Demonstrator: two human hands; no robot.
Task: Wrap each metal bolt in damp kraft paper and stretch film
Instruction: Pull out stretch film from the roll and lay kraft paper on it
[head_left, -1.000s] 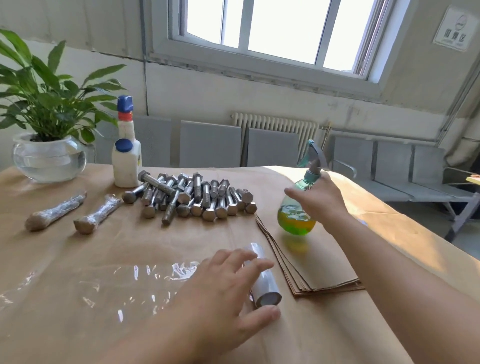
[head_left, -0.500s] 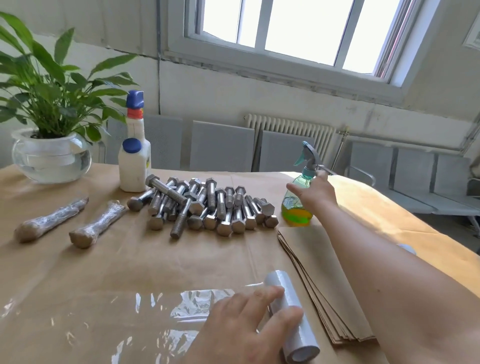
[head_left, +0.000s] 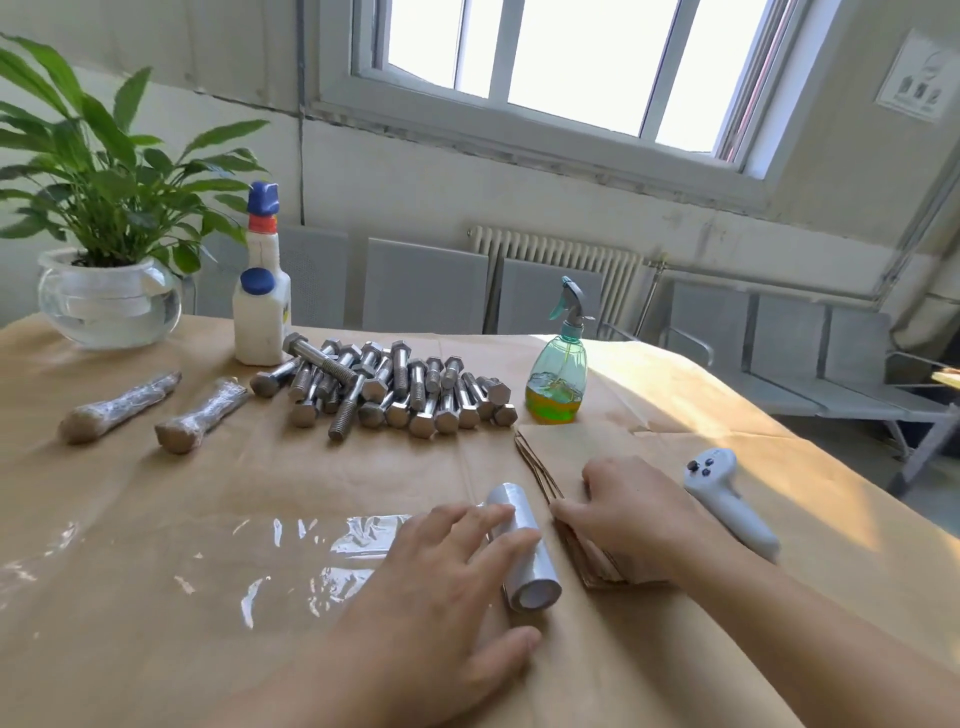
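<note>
Two wrapped bolts (head_left: 120, 408) lie far left on the paper-covered table (head_left: 130, 499), apart from each other, finished by the look of them. Sheet of film (head_left: 291, 551) is spread flat to the left of centre, wrinkled in places. Pile of bare bolts (head_left: 395, 389) sits beyond it, approx. centre, untouched.

Left hand (head_left: 441, 577) rests flat w/ straight fingers on the film roll (head_left: 524, 551), pinning it, not gripping. Right hand (head_left: 634, 509) is on the paper stack (head_left: 576, 447), fingertips at its left edge; whether it pinches a sheet, cannot tell. Spray bottle (head_left: 558, 364) stands upright just beyond the stack, no hand on it.

Step in hand, judged: taking one sheet off the stack. Rec.: fan the edge w/ thumb so only the top sheet lifts; keep the roll pinned so the film doesn't creep; lay sheet clear of the film before wetting.
</note>
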